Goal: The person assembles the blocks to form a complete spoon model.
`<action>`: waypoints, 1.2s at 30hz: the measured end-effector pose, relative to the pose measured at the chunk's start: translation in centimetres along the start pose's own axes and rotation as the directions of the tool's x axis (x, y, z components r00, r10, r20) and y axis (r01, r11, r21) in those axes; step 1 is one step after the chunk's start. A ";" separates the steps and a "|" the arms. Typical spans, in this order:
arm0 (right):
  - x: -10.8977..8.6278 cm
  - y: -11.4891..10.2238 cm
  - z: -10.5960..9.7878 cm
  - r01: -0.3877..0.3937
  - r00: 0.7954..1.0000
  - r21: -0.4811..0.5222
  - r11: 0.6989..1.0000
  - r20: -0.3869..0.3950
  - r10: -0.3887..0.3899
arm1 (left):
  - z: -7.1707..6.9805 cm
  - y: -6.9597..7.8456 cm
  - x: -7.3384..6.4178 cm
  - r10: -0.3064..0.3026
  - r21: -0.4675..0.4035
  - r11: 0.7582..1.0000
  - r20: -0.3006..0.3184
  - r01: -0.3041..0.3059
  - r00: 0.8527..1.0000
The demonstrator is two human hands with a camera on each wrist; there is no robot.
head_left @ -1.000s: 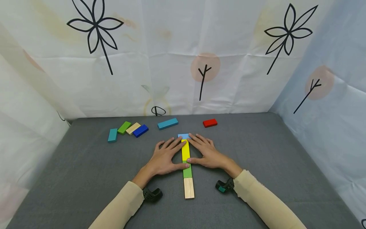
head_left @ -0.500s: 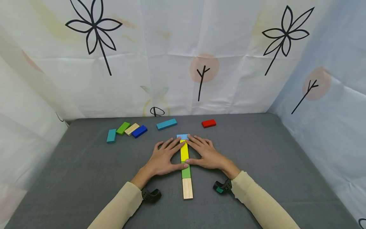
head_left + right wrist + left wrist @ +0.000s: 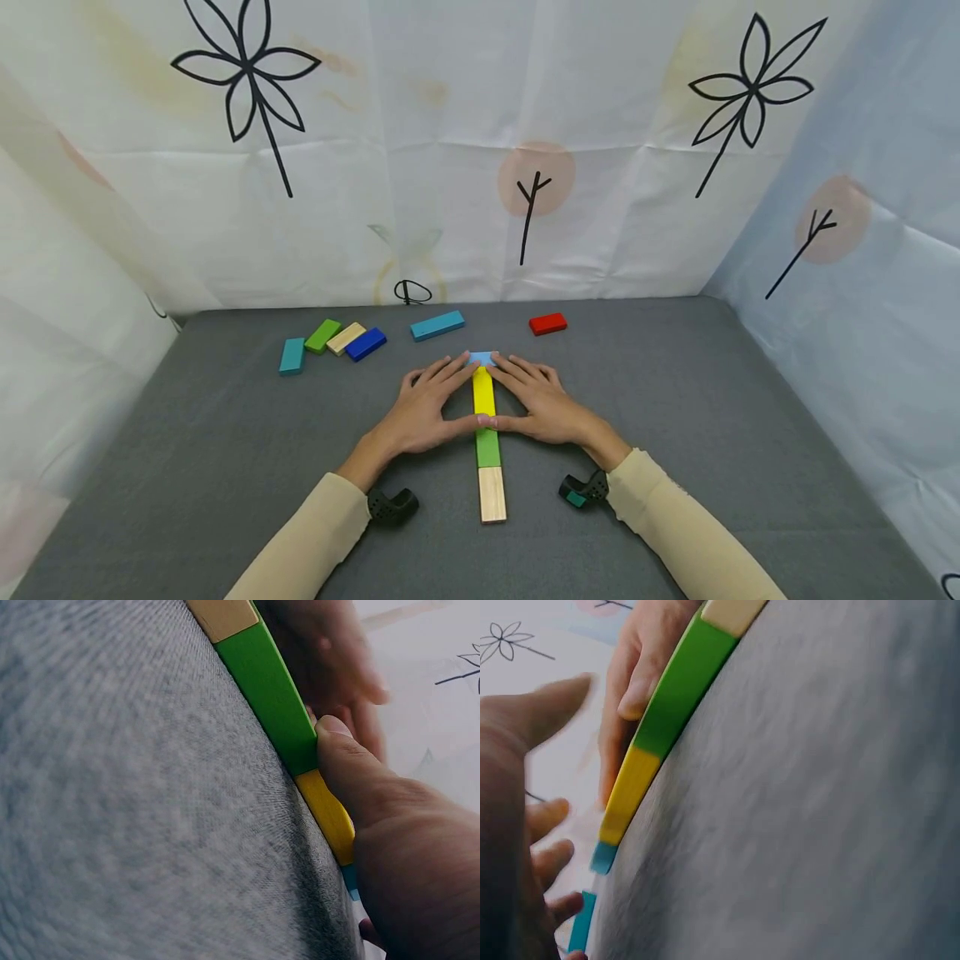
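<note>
A line of wooden blocks runs away from the near side: a natural wood block, a green block, a yellow block and, across the far end, a light blue block. My left hand spreads over the line from the left; in the left wrist view its thumb is lifted apart from the blocks. From the right, my right hand has its fingers stretched toward the light blue block. Its thumb rests at the green block's edge, near the yellow one.
At the back left lie a teal block, a green block, a plain wood block and a dark blue block. A long blue block and a red block lie farther right on the grey cloth.
My left hand has shifted slightly, its thumb moving away from me, up to the right thumb in the head view. The right hand and the blocks stay about where they were.
</note>
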State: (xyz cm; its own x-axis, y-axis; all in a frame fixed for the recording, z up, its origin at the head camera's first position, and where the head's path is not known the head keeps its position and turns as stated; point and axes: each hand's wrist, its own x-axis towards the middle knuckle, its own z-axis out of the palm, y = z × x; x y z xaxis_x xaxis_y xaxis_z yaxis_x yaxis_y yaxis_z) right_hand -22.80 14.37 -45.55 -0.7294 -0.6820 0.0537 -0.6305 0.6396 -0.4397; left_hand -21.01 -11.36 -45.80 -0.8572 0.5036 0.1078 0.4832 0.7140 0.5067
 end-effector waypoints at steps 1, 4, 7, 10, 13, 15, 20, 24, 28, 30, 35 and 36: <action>0.0 0.0 0.0 -0.001 1.000 0.002 1.000 -0.002 0.001 | -0.2 -0.1 0.1 -0.006 -0.021 1.000 -0.025 0.006 1.000; 0.0 0.0 0.1 0.000 1.000 0.013 1.000 -0.008 0.001 | -0.8 -0.7 0.5 -0.034 -0.077 0.997 -0.129 0.024 0.991; 0.0 0.0 0.1 0.002 1.000 0.017 1.000 -0.010 -0.002 | -1.4 -1.6 1.3 -0.093 -0.124 0.990 -0.241 0.064 0.966; 0.0 -0.1 0.1 0.002 1.000 0.015 1.000 -0.010 -0.002 | -1.7 -2.7 2.4 -0.147 -0.163 0.982 -0.327 0.097 0.933; 0.1 -0.1 0.1 0.001 1.000 0.009 1.000 -0.008 -0.001 | -1.8 -3.7 3.4 -0.210 -0.211 0.968 -0.368 0.139 0.906; 0.1 0.0 0.1 -0.001 1.000 0.006 1.000 -0.008 0.001 | -1.9 -4.1 4.0 -0.250 -0.242 0.956 -0.375 0.166 0.893; 0.0 0.0 0.1 -0.004 1.000 0.010 1.000 -0.007 0.004 | -2.0 -4.8 4.9 -0.354 -0.303 0.918 -0.330 0.256 0.875; 0.0 0.0 0.0 -0.003 1.000 0.016 1.000 -0.011 0.003 | -2.2 -5.2 5.4 -0.405 -0.301 0.900 -0.308 0.315 0.861; -0.1 0.0 0.0 -0.007 1.000 0.016 1.000 -0.013 0.008 | -2.2 -5.4 5.7 -0.412 -0.297 0.900 -0.334 0.320 0.848; -0.1 -0.1 -0.1 -0.010 1.000 0.016 1.000 -0.008 0.010 | -2.1 -5.5 5.8 -0.417 -0.306 0.897 -0.350 0.319 0.839; -0.1 -0.1 -0.1 -0.004 1.000 0.017 1.000 -0.004 0.004 | -1.8 -5.1 5.8 -0.442 -0.379 0.875 -0.369 0.302 0.818; -0.2 -0.2 -0.1 -0.002 1.000 0.016 1.000 -0.005 0.003 | -1.8 -5.0 5.8 -0.440 -0.394 0.871 -0.365 0.292 0.821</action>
State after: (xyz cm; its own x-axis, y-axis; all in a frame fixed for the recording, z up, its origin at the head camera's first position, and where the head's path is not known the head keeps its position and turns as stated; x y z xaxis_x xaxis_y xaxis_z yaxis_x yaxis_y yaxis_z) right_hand -22.62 14.41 -45.41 -0.7322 -0.6788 0.0566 -0.6243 0.6355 -0.4544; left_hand -28.66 -12.88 -46.18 -0.9809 -0.0784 0.1778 0.1007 0.5775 0.8101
